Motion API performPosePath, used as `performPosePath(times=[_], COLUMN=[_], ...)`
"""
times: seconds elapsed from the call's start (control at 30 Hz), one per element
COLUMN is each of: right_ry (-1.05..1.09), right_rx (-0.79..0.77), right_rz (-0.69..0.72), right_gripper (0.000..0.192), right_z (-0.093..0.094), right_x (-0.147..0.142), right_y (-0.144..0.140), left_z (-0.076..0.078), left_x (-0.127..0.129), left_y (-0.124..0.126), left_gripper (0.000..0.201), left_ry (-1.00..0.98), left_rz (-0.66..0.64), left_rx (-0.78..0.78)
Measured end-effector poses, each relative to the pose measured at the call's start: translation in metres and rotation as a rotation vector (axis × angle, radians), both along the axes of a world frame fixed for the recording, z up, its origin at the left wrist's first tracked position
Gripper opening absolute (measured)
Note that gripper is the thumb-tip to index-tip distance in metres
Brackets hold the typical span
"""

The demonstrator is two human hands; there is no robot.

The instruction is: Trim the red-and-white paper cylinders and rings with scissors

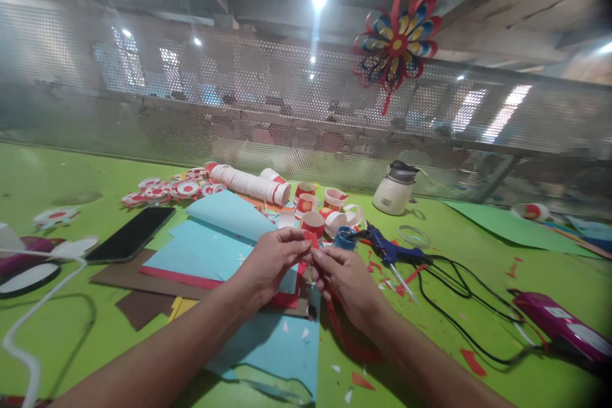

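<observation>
My left hand [268, 261] and my right hand [351, 280] meet over the green table, each with fingers pinched on a red paper strip [311, 239]. A longer red band [342, 331] hangs below my right hand; whether it belongs to the same strip I cannot tell. Under my left hand lie light blue paper sheets [191, 245] on top of red and brown ones. Just beyond my fingertips stand several cut rings of red-and-white paper cups [306, 205]. A small blue container [345, 238] is near my right hand, beside a blue glue gun [389, 248].
Stacked paper cups [246, 183] and several red-and-white discs [157, 192] lie at the back left. A black phone [134, 234] rests on the left. A white bottle [394, 194], green paper [516, 226] and a purple power strip [559, 322] with cables occupy the right. A paper flower [398, 44] hangs above.
</observation>
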State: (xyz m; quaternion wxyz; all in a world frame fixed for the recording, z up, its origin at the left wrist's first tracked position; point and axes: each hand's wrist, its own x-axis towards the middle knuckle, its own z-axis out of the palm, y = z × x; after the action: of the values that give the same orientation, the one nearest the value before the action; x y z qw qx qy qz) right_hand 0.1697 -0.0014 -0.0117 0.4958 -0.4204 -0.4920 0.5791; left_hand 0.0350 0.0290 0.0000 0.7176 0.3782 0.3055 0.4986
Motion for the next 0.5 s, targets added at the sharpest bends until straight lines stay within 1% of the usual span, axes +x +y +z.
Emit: performPosePath(times=[0.17,0.3,0.4,0.5], right_ry=[0.006,0.012,0.004,-0.025], right_rx=[-0.021,-0.025,-0.017,-0.006], right_rz=[-0.004,0.017,0.017,0.001], right_gripper=[0.028,0.028,0.028,0.028], right_z=[-0.001,-0.002,-0.003,-0.004], right_x=[0.0,0.0,0.0,-0.001], right_y=[0.0,-0.001,-0.002,-0.001], left_z=[0.003,0.006,0.003,-0.004], left_x=[-0.001,-0.002,0.0,0.002], left_y=[-0.002,-0.003,-0.002,0.002], left_gripper=[0.012,0.022,0.019,0.02], left_ry=[0.023,0.051,0.071,0.082], left_rz=[-0.002,-0.006,0.021,0.036], left_rx=[0.036,0.052,0.048,0.051])
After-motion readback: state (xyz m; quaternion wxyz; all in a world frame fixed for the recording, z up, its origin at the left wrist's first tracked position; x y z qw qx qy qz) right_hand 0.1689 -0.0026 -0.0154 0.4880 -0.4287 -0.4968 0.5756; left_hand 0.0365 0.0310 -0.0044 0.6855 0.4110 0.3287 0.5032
